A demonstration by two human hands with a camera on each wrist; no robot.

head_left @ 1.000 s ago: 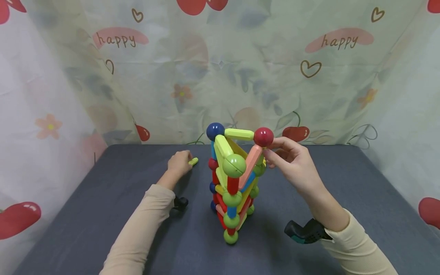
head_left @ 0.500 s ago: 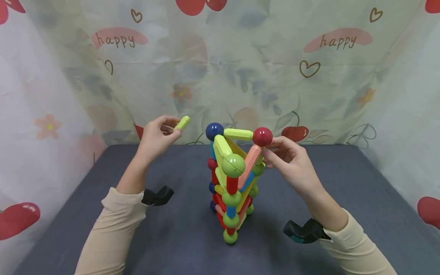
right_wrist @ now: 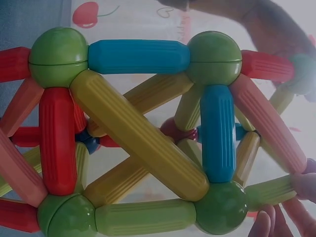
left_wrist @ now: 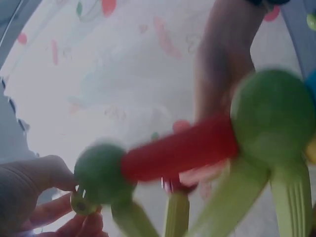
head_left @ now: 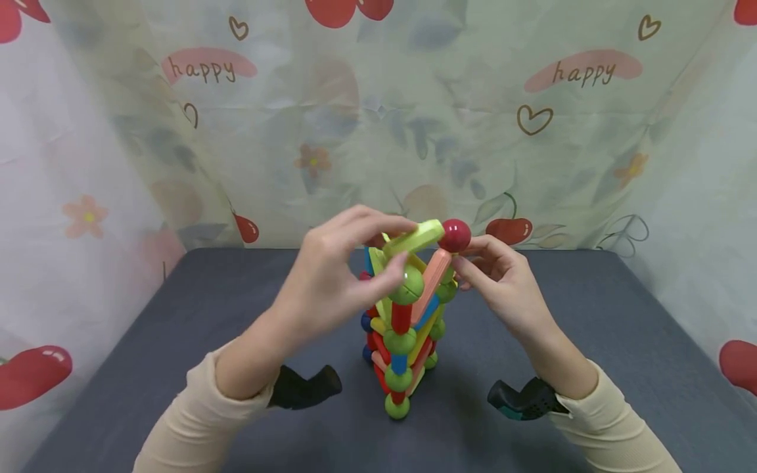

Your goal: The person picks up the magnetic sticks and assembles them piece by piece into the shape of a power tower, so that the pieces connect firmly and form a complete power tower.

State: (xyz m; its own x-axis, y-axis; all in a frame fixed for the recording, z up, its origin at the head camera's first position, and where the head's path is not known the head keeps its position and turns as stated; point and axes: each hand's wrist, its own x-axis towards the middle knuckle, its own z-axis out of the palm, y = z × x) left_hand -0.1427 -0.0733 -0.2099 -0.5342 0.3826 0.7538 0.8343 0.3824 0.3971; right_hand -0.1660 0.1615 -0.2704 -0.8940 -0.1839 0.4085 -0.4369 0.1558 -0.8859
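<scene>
A tall tower [head_left: 400, 341] of magnetic sticks and balls stands upright on the table. My left hand [head_left: 331, 272] pinches a loose yellow-green magnetic stick [head_left: 416, 238] between thumb and fingers, over the tower's top and close to the red ball [head_left: 456, 235]. That hand hides the blue ball at the top left corner. On the other side, my right hand [head_left: 503, 276] is at the top right corner just under the red ball. In the right wrist view, its fingers [right_wrist: 303, 186] pinch a light green magnetic stick [right_wrist: 269, 191] that joins a green ball [right_wrist: 220, 207].
The dark table [head_left: 236, 282] extends around the tower. Behind it hangs a patterned curtain [head_left: 378, 131], with more fabric at both sides. A black wrist device [head_left: 304, 387] sits below my left hand, another [head_left: 526, 399] below my right.
My left hand has lifted the yellow-green stick off the table at the left and carried it right, over the tower's top. The right hand has stayed in place.
</scene>
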